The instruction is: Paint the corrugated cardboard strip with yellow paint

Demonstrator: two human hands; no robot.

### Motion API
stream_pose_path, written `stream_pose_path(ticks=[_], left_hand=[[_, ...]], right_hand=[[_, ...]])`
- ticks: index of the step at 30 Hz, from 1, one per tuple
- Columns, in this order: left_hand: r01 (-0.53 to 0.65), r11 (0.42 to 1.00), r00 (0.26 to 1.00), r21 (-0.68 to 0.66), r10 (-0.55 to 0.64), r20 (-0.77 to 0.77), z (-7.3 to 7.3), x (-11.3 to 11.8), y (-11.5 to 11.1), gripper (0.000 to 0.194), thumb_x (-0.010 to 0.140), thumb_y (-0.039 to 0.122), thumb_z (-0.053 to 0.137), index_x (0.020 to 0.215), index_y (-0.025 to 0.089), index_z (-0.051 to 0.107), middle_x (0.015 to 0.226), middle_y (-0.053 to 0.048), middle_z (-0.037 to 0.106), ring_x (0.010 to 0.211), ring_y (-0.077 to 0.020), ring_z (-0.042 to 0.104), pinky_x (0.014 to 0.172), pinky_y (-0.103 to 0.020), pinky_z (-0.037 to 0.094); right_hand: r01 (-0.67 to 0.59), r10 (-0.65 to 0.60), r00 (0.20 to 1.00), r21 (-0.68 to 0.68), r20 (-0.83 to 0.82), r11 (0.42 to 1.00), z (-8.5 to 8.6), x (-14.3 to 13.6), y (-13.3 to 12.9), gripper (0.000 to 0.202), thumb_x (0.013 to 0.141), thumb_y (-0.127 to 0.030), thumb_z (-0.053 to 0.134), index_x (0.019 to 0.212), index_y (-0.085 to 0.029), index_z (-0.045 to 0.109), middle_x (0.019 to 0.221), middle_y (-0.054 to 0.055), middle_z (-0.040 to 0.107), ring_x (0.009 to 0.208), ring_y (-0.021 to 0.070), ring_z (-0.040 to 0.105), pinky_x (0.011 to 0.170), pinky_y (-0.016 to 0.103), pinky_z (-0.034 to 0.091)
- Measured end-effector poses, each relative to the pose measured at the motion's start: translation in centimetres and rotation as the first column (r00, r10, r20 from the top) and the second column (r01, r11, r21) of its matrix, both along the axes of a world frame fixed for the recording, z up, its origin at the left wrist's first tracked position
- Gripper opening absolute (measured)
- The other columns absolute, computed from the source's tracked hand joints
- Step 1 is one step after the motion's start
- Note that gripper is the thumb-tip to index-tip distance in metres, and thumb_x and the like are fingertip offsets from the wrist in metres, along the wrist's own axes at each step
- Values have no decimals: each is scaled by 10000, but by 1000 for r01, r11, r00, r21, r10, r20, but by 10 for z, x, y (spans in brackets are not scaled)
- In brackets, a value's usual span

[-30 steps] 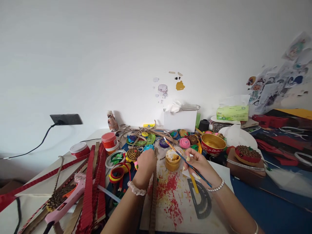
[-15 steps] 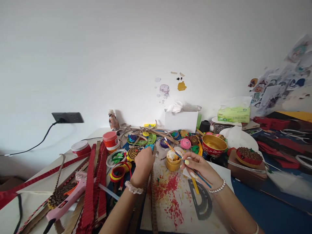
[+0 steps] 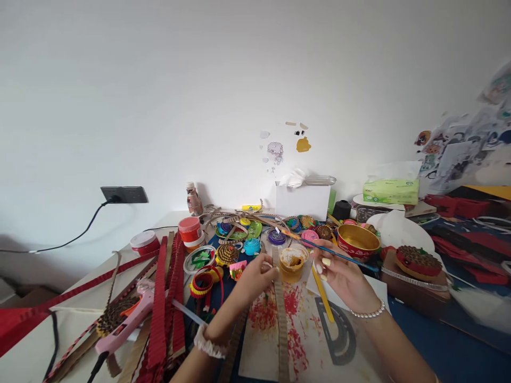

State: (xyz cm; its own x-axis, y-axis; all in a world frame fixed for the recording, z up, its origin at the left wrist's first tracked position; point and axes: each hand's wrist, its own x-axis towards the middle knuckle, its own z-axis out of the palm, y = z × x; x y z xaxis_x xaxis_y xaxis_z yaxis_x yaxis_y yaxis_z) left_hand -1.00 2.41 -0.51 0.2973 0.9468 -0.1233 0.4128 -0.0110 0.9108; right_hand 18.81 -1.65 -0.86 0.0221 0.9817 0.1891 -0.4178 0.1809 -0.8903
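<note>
The right hand (image 3: 341,276) grips a brush (image 3: 305,240) right of centre; the left hand (image 3: 255,279) meets a strip (image 3: 282,330), its pinch unclear. The bottom edge crops the strip.

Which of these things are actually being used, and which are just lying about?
Seemingly in use:
paintbrush, in the right hand
cardboard strip, in the left hand
open jar, between the hands

Apparently just lying about:
glue gun
tissue pack
bottle
</note>
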Motion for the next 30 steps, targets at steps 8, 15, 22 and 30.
stream_pose_path(ticks=[8,15,22,30], left_hand=[[75,996,944,57,-90,318,-22,9,-18,160,777,355,508,786,215,430,622,48,547,569,-122,534,523,-223,404],[35,987,927,154,-90,365,-31,11,-31,234,868,417,428,865,194,500,785,-21,608,727,-165,541,711,-279,425],[106,993,839,50,-116,532,-30,15,-35,515,836,533,470,1209,183,406,871,-81,707,745,-203,606,748,-314,455],[82,983,875,166,-150,461,-40,11,-36,528,860,548,405,1241,184,418,813,-89,700,676,-199,611,643,-302,456]], right_hand=[[257,-256,967,54,-17,965,0,3,7,285,768,-487,601,800,-207,642,636,14,570,524,111,461,470,239,380],[316,-313,948,53,-61,947,-6,0,8,175,782,-401,599,818,-233,636,609,-2,573,550,113,481,505,225,410],[307,-305,952,61,-31,950,-17,-2,5,169,774,-393,624,781,-224,640,648,23,602,573,138,527,524,252,453],[400,-409,911,132,46,907,-17,-8,0,193,807,-384,600,769,-199,640,631,28,597,545,144,544,519,275,491]])
